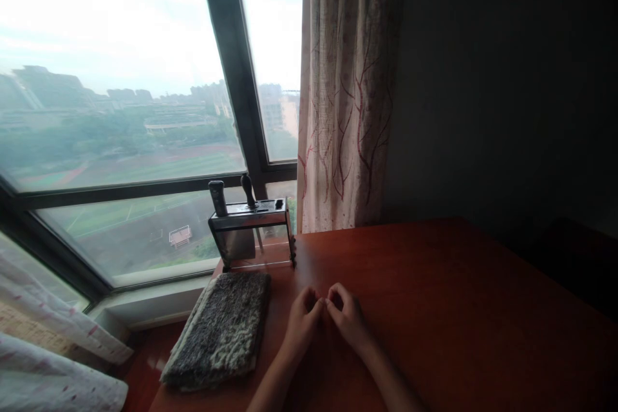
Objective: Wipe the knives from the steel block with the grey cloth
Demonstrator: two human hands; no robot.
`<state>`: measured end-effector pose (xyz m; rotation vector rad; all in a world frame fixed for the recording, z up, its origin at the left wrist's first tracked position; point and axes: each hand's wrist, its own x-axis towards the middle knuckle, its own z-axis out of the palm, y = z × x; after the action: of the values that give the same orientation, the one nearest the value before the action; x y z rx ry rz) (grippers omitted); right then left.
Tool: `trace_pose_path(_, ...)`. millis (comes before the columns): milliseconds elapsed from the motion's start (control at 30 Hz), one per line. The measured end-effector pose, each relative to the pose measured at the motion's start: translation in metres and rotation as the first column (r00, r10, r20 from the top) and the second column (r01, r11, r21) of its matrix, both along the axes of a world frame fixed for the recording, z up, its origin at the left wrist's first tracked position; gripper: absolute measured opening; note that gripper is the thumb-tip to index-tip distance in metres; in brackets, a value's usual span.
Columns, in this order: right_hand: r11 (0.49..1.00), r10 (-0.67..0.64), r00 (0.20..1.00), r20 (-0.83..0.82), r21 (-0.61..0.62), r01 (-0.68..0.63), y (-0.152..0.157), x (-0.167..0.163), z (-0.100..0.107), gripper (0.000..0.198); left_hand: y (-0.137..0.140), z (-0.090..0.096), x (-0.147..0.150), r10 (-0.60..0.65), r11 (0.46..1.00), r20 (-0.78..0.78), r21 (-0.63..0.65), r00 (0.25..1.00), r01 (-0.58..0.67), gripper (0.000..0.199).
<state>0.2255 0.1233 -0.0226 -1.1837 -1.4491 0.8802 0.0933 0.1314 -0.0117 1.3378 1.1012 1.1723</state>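
Observation:
Both hands rest over the reddish-brown wooden table [434, 309], close together in the middle of the view. My left hand [304, 310] is closed, thumb tip against curled fingertips. Mirroring it, my right hand [346, 310] makes the same pinch, with its fingertips almost touching those of the left. Anything between the fingertips is too small or too hidden to make out. To the left of my left hand lies a folded grey, shaggy cloth [222, 328]. Behind it stands a metal-framed knife rack [251, 209] holding a cleaver [240, 243] and another dark-handled tool [248, 190].
A large window [120, 141] with dark frames fills the left and back. A patterned curtain [345, 90] hangs behind the table, and another pale curtain [58, 376] is at lower left. The wall on the right is in deep shadow.

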Motion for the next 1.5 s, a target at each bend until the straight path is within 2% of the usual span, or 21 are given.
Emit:
trace_pose_path(767, 0.999, 0.04, 0.999, -0.017, -0.004, -0.04, -0.0012, 0.0002, 0.0012, 0.015, 0.0019, -0.0053, -0.0009, 0.012, 1.0, -0.003, 0.013, 1.0, -0.012, 0.019)
trace_pose_path(1133, 1.0, 0.013, 1.0, -0.011, 0.011, -0.012, 0.0016, 0.0002, -0.0039, 0.011, -0.001, -0.0028, -0.0009, -0.007, 1.0, 0.018, 0.0, 1.0, 0.007, 0.018)
trace_pose_path(1500, 1.0, 0.018, 1.0, -0.005, 0.017, -0.018, 0.0009, 0.0005, 0.0, 0.009, -0.0001, -0.002, 0.0002, -0.001, 1.0, -0.017, 0.018, 1.0, 0.001, 0.021)
